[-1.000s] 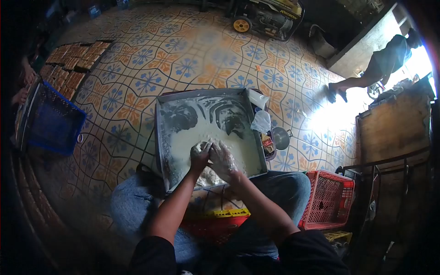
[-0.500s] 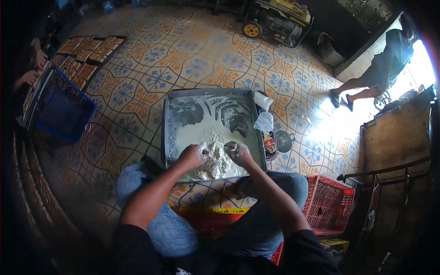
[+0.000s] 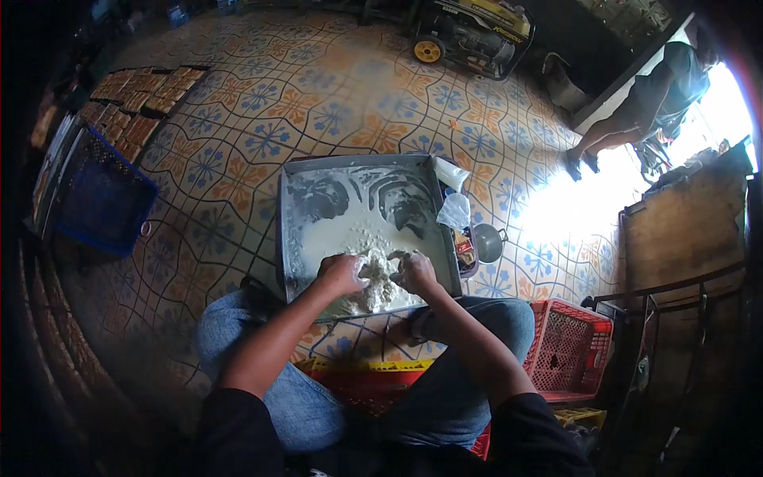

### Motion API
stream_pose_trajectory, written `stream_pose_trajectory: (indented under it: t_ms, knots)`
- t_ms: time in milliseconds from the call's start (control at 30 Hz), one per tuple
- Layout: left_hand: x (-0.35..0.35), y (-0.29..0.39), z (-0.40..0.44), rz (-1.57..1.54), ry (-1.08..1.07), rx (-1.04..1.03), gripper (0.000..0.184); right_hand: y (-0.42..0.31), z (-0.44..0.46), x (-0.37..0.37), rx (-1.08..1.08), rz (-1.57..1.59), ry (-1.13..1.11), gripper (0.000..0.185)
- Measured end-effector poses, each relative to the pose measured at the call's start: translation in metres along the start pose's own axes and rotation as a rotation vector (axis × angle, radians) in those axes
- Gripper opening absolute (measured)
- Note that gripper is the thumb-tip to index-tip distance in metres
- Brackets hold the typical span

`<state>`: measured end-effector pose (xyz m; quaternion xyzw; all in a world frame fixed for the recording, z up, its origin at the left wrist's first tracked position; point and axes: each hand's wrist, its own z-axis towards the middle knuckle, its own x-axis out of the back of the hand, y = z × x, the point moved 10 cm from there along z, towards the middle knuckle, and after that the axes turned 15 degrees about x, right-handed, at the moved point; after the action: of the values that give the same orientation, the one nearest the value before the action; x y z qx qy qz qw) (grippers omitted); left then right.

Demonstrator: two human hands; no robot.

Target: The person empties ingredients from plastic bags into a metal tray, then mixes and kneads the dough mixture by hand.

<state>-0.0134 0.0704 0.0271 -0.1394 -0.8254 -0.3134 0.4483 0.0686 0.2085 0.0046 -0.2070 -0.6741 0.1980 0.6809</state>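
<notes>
A grey metal tray (image 3: 281, 230) stands on the floor between my knees. Wet, whitish batter (image 3: 326, 237) spreads over its bottom, with dark smears at the far end. Nearer me a lumpy mound of floury dough (image 3: 377, 278) rises from it. My left hand (image 3: 343, 274) is at the mound's left side, its coated fingers curved and apart. On the opposite side, my right hand (image 3: 413, 273) touches the mound with spread, bent fingers, also coated white. Neither hand is closed round a lump that I can make out.
Plastic bags (image 3: 453, 211) and a metal pot (image 3: 489, 242) are right of the tray. A red crate (image 3: 568, 350) stands by my right knee, a blue crate (image 3: 107, 195) at left. Farther off are baked slabs (image 3: 131, 103), a generator (image 3: 477, 36) and a person (image 3: 656, 95) near the bright doorway.
My fingers have spread from a tighter curl at the mound, which looks narrower between them. The person at right has shifted slightly. The other person's hands at far left are harder to see.
</notes>
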Motion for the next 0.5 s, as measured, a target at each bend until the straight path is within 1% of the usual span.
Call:
stream_pose_trajectory:
  t_ms: [100,233,300,333,400,500]
  knots:
    - [0.009,-0.001,-0.001,0.018,-0.019,0.024,0.055,-0.005,-0.002,-0.004,0.136,-0.179,0.074,0.046]
    - [0.013,-0.004,0.004,0.000,-0.003,0.054,0.055,0.005,-0.001,-0.004,0.131,-0.156,0.107,0.045]
    - [0.012,-0.004,0.004,0.000,0.025,0.056,0.049,0.003,-0.002,0.002,0.127,-0.175,0.122,0.044]
    - [0.012,-0.004,0.004,0.002,0.039,0.057,0.046,0.008,-0.001,-0.002,0.058,-0.185,0.051,0.047]
    - [0.011,-0.002,0.003,0.009,0.014,0.064,0.047,0.020,-0.003,-0.011,-0.078,-0.204,-0.090,0.053]
    - [0.009,0.000,0.002,0.009,0.014,0.054,0.047,0.019,-0.002,-0.004,-0.096,-0.153,-0.060,0.049]
